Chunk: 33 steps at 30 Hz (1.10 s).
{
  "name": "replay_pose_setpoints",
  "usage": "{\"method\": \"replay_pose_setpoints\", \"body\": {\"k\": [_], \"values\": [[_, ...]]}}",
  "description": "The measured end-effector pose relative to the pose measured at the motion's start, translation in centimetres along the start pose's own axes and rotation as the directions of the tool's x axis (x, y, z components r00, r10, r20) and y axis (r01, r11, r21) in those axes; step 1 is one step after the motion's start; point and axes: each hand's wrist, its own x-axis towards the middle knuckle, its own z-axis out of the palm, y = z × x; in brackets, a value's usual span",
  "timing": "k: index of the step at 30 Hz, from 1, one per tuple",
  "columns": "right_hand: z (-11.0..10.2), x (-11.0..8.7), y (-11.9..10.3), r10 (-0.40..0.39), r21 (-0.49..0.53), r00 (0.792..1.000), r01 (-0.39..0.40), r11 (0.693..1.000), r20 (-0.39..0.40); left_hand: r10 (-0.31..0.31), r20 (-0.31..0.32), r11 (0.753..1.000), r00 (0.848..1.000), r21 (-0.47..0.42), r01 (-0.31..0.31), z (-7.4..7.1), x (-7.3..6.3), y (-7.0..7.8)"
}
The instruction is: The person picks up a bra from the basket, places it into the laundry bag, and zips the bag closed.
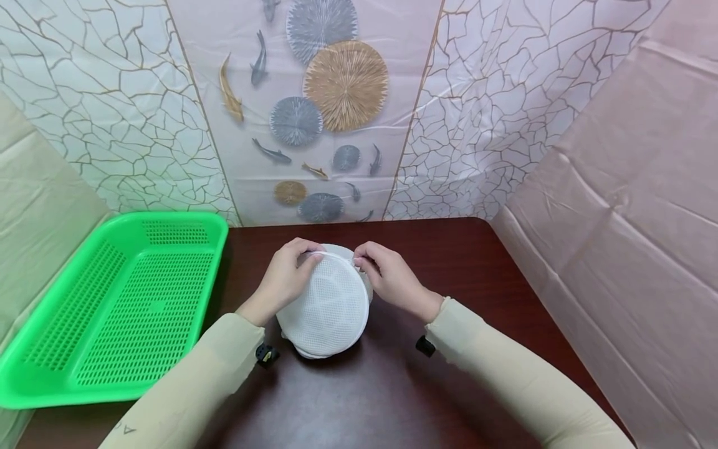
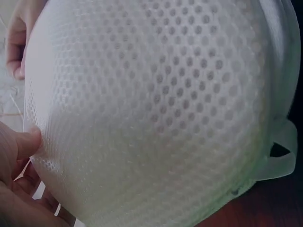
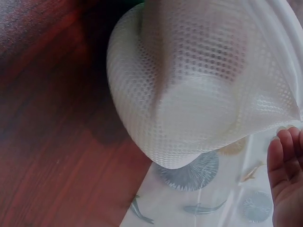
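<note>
A round white mesh laundry bag (image 1: 328, 305) with a piped rim is held over the dark table, its honeycomb fabric bulging in both wrist views. My left hand (image 1: 286, 271) grips its upper left edge, thumb on the near face and fingers behind. At the upper right rim, my right hand (image 1: 389, 274) pinches the edge between thumb and fingertips; the small part inside the pinch is hidden. A fabric loop (image 2: 282, 150) stands out from the bag's side in the left wrist view. Through the mesh in the right wrist view, a paler rounded shape (image 3: 196, 106) shows.
To the left stands a green plastic basket (image 1: 215, 274) with slotted walls and floor. The dark red-brown table (image 1: 449, 249) ends at a patterned backdrop (image 1: 471, 125), with a plain pinkish sheet (image 1: 628, 206) along the right side.
</note>
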Motion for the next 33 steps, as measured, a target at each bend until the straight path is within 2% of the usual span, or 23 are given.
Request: {"method": "replay_pose_setpoints", "body": {"k": [5, 14, 20, 23, 28, 33], "values": [[0.3, -0.2, 0.1, 0.012, -0.001, 1.0, -0.012, 1.0, 0.015, -0.011, 0.012, 1.0, 1.0, 0.013, 0.011, -0.1, 0.0, -0.7], [0.3, -0.4, 0.0, 0.033, -0.006, 0.999, -0.033, 0.999, 0.019, 0.028, -0.002, 0.999, 1.0, 0.017, -0.028, -0.5, -0.1, -1.2], [0.5, -0.8, 0.1, 0.06, -0.003, 0.998, -0.06, 0.998, 0.022, 0.004, -0.021, 0.998, 1.0, 0.06, -0.002, -0.9, -0.1, -1.9], [0.7, -0.9, 0.2, 0.084, -0.002, 0.996, -0.084, 0.996, 0.021, -0.015, -0.009, 0.998, 1.0, 0.062, 0.015, -0.9, -0.1, -2.2], [1.0, -0.9, 0.4, 0.125, 0.029, 0.992, -0.126, 0.992, 0.015, -0.108, 0.028, 0.993, 0.994, 0.041, 0.106, -1.0, -0.2, -2.8], [1.1, -1.0, 0.9, 0.201, 0.095, 0.979, -0.201, 0.975, 0.013, -0.225, 0.117, 0.973, 0.967, 0.074, 0.217, -1.5, -0.9, -3.6]]}}
